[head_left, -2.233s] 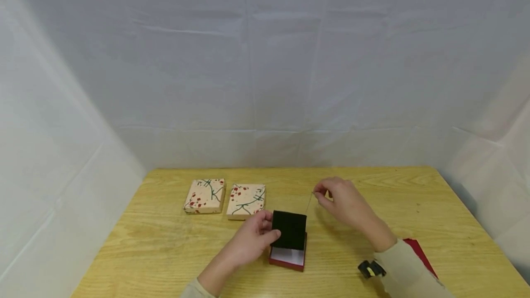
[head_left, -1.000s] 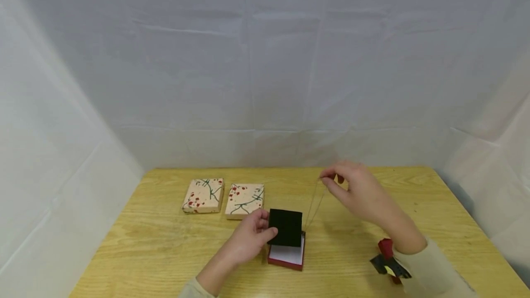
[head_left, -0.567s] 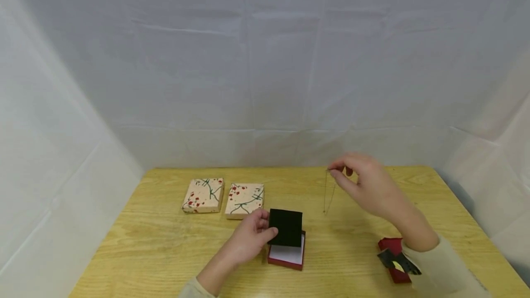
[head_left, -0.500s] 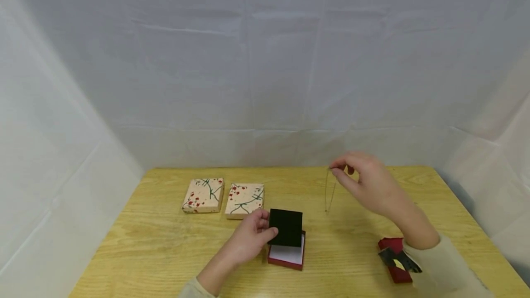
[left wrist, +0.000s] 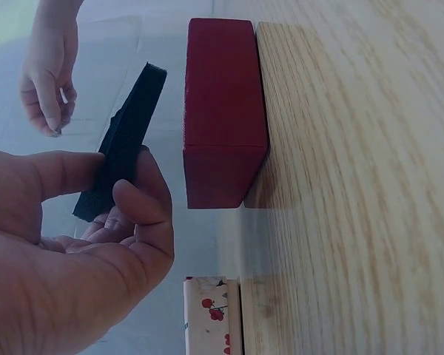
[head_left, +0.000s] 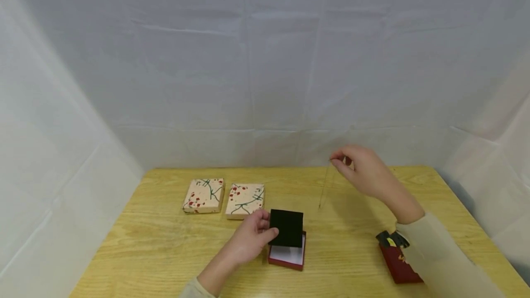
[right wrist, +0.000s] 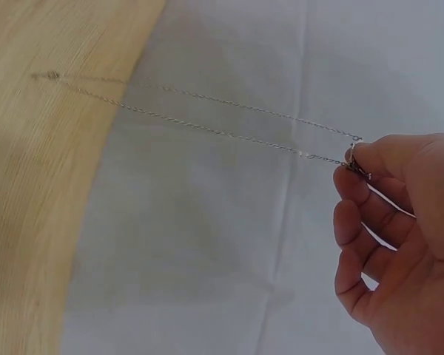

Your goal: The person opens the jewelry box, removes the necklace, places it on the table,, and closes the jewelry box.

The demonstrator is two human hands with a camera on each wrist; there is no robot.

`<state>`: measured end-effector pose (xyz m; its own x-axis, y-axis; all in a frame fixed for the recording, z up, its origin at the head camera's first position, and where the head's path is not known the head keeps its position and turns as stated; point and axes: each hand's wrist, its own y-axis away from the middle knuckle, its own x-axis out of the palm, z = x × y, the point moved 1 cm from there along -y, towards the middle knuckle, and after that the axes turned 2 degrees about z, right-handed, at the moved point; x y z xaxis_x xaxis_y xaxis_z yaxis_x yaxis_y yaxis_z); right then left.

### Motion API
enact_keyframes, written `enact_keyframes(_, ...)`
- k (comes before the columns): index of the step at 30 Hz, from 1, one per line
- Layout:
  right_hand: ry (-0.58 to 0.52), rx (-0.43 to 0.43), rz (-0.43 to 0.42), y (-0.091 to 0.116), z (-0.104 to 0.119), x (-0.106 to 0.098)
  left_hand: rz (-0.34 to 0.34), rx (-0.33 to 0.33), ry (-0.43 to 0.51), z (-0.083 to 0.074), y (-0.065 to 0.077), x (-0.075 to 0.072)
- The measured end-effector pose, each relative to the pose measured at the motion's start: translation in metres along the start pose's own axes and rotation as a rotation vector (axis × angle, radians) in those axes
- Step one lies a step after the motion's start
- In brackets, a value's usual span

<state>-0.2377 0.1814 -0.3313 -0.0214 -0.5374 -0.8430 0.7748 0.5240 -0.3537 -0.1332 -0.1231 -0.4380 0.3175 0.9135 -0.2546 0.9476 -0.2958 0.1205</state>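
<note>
My left hand (head_left: 248, 240) pinches a black square pad (head_left: 286, 228) by its left edge, between thumb and fingers. The pad is raised and tilted over an open red box (head_left: 285, 265), whose white inside shows below it. In the left wrist view the pad (left wrist: 126, 140) appears edge-on, apart from the red box (left wrist: 222, 89). Farther right and higher, my right hand (head_left: 364, 174) pinches a thin silver-coloured jewellery chain (right wrist: 231, 135) between thumb and forefinger. It hangs as a long narrow loop with a small piece at its low end, above the table.
Two cream boxes with red blossoms and green branches, one farther left (head_left: 204, 196) and one beside my left fingers (head_left: 244, 199), lie on the wooden table (head_left: 165, 243). A red lid (head_left: 397, 261) with gold lettering lies partly under my right sleeve. A white sheet (head_left: 273, 82) stands behind.
My right hand has moved right and up from beside the pad, drawing the chain away from the pad and box; the whole loop now hangs free. The left hand and pad have barely moved.
</note>
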Motion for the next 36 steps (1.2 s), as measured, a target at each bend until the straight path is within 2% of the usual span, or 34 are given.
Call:
enact_keyframes(8,0.030,0.037,0.005,-0.031,-0.027,0.013,0.006,-0.010,-0.008,-0.001,0.002,0.001)
enact_keyframes(16,0.080,-0.007,-0.110,-0.053,-0.038,0.021,0.008,-0.008,-0.003,0.000,0.002,0.002)
enact_keyframes(19,0.095,-0.045,-0.113,-0.052,-0.041,0.027,0.007,-0.009,-0.004,-0.001,0.003,0.003)
enact_keyframes(26,0.067,-0.047,0.022,-0.038,-0.045,0.044,0.008,0.002,-0.006,-0.001,0.003,0.002)
enact_keyframes(36,0.063,-0.079,0.122,-0.018,-0.043,0.058,0.011,-0.005,-0.005,0.000,0.003,0.001)
